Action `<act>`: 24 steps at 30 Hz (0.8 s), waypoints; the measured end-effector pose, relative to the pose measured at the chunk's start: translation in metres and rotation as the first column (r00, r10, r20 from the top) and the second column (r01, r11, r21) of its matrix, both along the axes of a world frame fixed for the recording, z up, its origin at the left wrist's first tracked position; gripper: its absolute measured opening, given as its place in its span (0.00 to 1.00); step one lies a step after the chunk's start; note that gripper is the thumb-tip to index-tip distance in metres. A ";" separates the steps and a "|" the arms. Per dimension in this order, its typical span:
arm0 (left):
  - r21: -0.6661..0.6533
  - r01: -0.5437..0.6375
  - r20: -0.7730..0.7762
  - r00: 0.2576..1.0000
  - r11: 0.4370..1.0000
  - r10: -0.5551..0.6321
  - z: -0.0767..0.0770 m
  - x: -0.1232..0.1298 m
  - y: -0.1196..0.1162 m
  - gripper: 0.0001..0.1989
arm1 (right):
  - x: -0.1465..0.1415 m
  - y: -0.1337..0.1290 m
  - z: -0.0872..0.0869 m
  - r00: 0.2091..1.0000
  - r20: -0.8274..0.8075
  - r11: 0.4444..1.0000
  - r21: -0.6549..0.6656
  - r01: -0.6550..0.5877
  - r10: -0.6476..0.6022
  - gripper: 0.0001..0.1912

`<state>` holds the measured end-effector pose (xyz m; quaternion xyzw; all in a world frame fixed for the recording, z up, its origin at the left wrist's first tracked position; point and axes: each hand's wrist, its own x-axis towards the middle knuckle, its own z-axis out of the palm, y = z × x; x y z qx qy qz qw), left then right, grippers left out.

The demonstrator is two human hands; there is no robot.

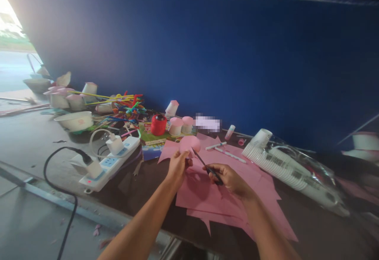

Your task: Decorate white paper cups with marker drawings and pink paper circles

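Note:
My left hand [178, 168] grips a rounded piece of pink paper [189, 143] by its near edge, holding it up above the table. In my right hand [226, 176] is a pair of dark scissors [201, 161], their blades pointing up and left. The blade tips meet or overlap the right side of the held paper; whether they are cutting into it I cannot tell. Beneath both hands lie several pink paper sheets [219, 201] with cut, jagged edges. Two white cups with pink rounded tops [177, 126] stand just beyond the held piece.
A white power strip [109, 163] with plugs lies to the left. Behind it are a white bowl [75, 121] and colourful pipe cleaners [130, 104]. A red spool [158, 125] stands mid-table. White markers [231, 155], a glue stick [229, 132] and bagged paper cups [278, 169] lie right.

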<state>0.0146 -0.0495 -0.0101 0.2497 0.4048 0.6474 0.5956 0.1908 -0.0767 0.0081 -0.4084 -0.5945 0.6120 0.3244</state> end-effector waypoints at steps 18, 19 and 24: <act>0.001 0.002 -0.004 1.000 1.000 -0.002 -0.001 0.000 0.000 0.12 | -0.004 -0.002 0.007 0.999 0.034 1.000 0.002 0.019 -0.019 0.17; 0.003 0.004 -0.004 1.000 1.000 -0.004 -0.001 0.000 0.000 0.12 | -0.004 -0.002 0.007 0.999 0.029 1.000 0.005 0.015 -0.015 0.16; 0.005 0.013 -0.025 1.000 1.000 -0.012 -0.002 -0.001 0.000 0.12 | -0.002 -0.001 0.003 0.999 0.039 1.000 0.016 0.002 -0.003 0.17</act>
